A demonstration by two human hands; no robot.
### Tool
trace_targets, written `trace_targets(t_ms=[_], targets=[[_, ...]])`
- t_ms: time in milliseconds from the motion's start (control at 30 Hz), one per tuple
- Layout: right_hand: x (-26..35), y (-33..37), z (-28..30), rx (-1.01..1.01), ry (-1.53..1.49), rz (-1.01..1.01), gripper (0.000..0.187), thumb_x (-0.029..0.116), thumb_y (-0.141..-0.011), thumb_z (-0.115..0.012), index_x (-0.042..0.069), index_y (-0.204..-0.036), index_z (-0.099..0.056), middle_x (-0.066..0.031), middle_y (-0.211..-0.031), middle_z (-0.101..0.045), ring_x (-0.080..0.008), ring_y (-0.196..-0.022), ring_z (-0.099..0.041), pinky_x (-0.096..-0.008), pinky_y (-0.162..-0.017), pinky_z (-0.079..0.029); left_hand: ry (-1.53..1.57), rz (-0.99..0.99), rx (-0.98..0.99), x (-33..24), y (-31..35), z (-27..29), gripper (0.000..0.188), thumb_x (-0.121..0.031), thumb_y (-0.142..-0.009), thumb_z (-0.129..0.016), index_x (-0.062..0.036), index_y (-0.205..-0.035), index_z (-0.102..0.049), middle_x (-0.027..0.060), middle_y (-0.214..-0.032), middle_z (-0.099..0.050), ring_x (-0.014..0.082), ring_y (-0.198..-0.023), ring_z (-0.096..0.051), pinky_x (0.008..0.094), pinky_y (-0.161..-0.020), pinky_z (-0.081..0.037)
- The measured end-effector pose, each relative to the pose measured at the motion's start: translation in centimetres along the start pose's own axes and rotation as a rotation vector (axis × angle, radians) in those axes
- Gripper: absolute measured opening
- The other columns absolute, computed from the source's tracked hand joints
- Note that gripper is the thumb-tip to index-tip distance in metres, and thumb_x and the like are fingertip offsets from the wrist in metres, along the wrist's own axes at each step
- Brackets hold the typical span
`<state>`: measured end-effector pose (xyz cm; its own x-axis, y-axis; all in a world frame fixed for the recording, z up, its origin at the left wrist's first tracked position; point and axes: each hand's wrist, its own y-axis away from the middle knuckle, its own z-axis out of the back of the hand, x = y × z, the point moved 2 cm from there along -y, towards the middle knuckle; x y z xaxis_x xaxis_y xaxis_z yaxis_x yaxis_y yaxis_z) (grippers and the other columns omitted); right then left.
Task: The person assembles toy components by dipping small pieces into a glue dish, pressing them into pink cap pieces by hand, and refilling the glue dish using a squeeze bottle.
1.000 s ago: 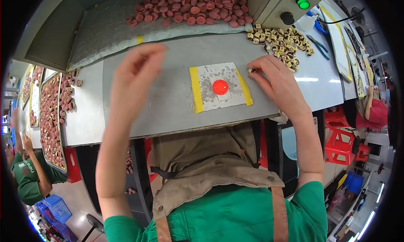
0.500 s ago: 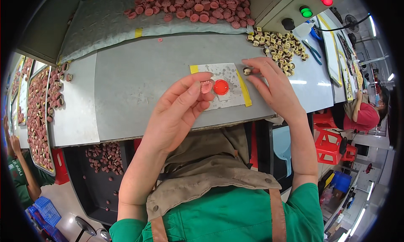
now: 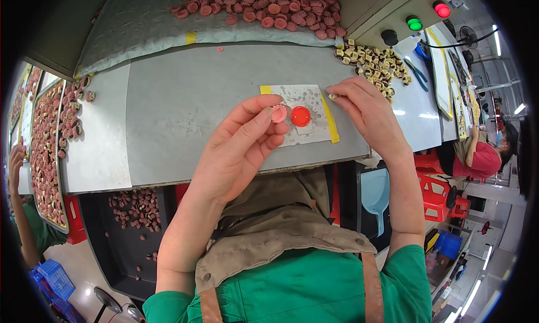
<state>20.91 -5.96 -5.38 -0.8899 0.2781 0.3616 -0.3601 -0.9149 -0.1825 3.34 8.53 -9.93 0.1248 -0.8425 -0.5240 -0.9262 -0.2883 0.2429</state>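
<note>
Between the thumb and fingers of my left hand [image 3: 236, 143] is a small pink cup with a fluted rim [image 3: 278, 113], its hollow side showing. It is held just left of a round red disc-shaped holder [image 3: 300, 116] on a white, stained card [image 3: 313, 135] with yellow tape at its sides. My right hand [image 3: 368, 112] is past the card's right edge, thumb and fingertips closed on a small cream-and-dark piece [image 3: 333, 97], mostly covered by the fingers. A pile of similar cream-and-dark pieces [image 3: 376, 65] lies just beyond this hand.
Many pink fluted cups [image 3: 269, 8] are heaped on a grey-blue cloth [image 3: 140, 31] at the back. Filled pieces lie on a tray [image 3: 48, 154] at left and in a black drawer [image 3: 118, 261] below. Pliers [image 3: 416, 73] lie right; a control box [image 3: 398, 20] overhangs the bench.
My right thumb and fingers have drawn together on the cream-and-dark piece, which now shows less. The pink cup has turned a little, its hollow more toward me. The view has shifted slightly.
</note>
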Motion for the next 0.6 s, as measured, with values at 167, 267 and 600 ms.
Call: trace_targets(t_ms=[167,267,600], targets=[[0.0,0.2,0.1,-0.021,-0.039,-0.037,0.016,0.005,-0.085,-0.058,0.002,-0.100,-0.061,-0.0095,-0.091,-0.059,-0.0262,-0.085,-0.058,-0.0319,-0.075,-0.047,0.039,0.004,0.103,0.0,-0.1,0.6,0.031,-0.014,-0.096,-0.050,-0.0013,-0.125,-0.048,0.0099,-0.112,-0.058,0.0099,-0.091,-0.057,0.0243,-0.081,-0.049],[0.7,0.2,0.0,-0.021,-0.084,-0.087,0.015,0.005,-0.085,-0.058,0.001,-0.099,-0.061,-0.0097,-0.091,-0.059,-0.0254,-0.084,-0.059,-0.0312,-0.073,-0.047,0.024,0.031,0.087,0.1,0.0,0.3,0.033,-0.014,-0.096,-0.050,0.0000,-0.125,-0.048,0.0093,-0.112,-0.058,0.0096,-0.090,-0.057,0.0238,-0.080,-0.048],[4.4,-0.6,-1.7,0.001,-0.023,0.146,0.017,0.004,-0.078,-0.065,0.003,-0.094,-0.061,-0.0091,-0.085,-0.055,-0.0264,-0.081,-0.056,-0.0345,-0.068,-0.047,0.010,0.007,0.083,0.2,-0.2,0.5,0.033,-0.013,-0.095,-0.052,-0.0017,-0.126,-0.048,0.0081,-0.112,-0.058,0.0094,-0.091,-0.057,0.0229,-0.080,-0.048]])
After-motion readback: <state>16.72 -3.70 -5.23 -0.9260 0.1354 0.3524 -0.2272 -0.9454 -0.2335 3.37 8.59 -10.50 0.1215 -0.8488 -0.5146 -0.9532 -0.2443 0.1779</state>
